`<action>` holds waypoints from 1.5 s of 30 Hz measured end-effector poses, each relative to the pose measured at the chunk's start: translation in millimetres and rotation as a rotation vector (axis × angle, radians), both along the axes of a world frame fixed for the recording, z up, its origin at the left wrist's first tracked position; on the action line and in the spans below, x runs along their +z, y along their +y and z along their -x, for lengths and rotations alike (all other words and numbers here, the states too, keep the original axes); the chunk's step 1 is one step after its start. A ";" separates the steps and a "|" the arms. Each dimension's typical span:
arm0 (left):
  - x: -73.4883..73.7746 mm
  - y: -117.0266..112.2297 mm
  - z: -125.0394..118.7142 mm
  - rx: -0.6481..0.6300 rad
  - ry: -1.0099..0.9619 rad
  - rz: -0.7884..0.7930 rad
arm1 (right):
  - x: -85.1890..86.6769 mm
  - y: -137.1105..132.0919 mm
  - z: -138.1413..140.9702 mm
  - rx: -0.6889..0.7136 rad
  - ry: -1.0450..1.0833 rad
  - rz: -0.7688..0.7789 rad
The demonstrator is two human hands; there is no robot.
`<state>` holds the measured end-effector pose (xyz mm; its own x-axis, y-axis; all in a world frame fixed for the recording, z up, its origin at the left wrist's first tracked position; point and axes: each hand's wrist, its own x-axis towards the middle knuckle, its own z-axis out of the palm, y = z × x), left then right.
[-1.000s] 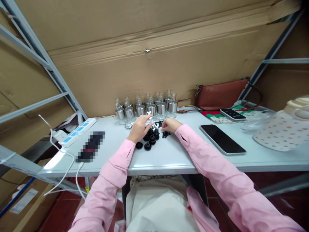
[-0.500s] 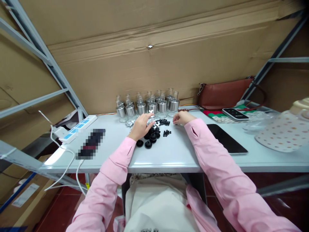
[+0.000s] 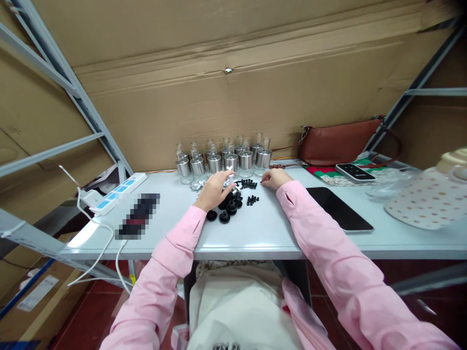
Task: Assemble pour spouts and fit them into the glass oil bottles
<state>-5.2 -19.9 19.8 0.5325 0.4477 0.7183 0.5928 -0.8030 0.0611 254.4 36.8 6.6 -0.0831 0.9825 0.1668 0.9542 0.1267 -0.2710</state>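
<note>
My left hand (image 3: 213, 190) is curled over a small white cross-shaped piece (image 3: 229, 169), pinching it above a pile of black rubber caps (image 3: 228, 206). My right hand (image 3: 273, 178) rests closed on the table just right of a heap of tiny black parts (image 3: 250, 183); what its fingers hold is hidden. A second little cluster of black bits (image 3: 252, 200) lies between my arms. Several small glass bottles with silver collars (image 3: 222, 160) stand in a row behind both hands, against the cardboard.
A dark phone (image 3: 339, 209) lies flat under my right forearm's far side. A brown bag (image 3: 339, 142), a second phone (image 3: 355, 172) and a dotted cloth (image 3: 423, 199) sit at the right. A white power strip (image 3: 118, 193) with cables lies at the left table edge (image 3: 233, 253).
My right hand moved away from the small black bits, up and to the right toward the bottles. My left hand has stayed over the rubber caps with the white piece.
</note>
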 end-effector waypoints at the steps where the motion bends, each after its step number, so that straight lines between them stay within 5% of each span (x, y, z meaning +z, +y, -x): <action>1: 0.0 -0.2 -0.1 0.008 0.003 -0.003 | 3.1 -1.4 0.8 -0.020 0.066 -0.039; 4: -0.1 -0.9 -0.6 0.040 0.020 0.004 | 14.8 -8.8 11.4 0.035 0.419 -0.147; 7: -0.9 -1.9 -2.1 0.050 0.038 0.027 | 23.9 -20.2 32.6 0.249 0.685 -0.238; 11: -2.8 -3.3 -5.1 0.022 0.055 0.049 | 26.7 -34.7 55.8 0.390 0.603 -0.466; 19: -2.1 -5.3 -5.0 -0.026 0.080 0.097 | 21.1 -39.4 63.5 0.453 0.478 -0.514; 29: -0.7 -6.9 -2.6 -0.064 0.058 0.137 | 23.2 -45.4 67.8 0.437 0.560 -0.473; 38: -1.7 -8.0 -3.7 -0.170 -0.005 0.184 | 20.4 -41.6 70.5 0.446 1.100 -0.194; 45: 1.9 -11.4 -3.1 -0.203 -0.010 0.153 | 28.7 -44.9 70.5 0.497 1.199 -0.091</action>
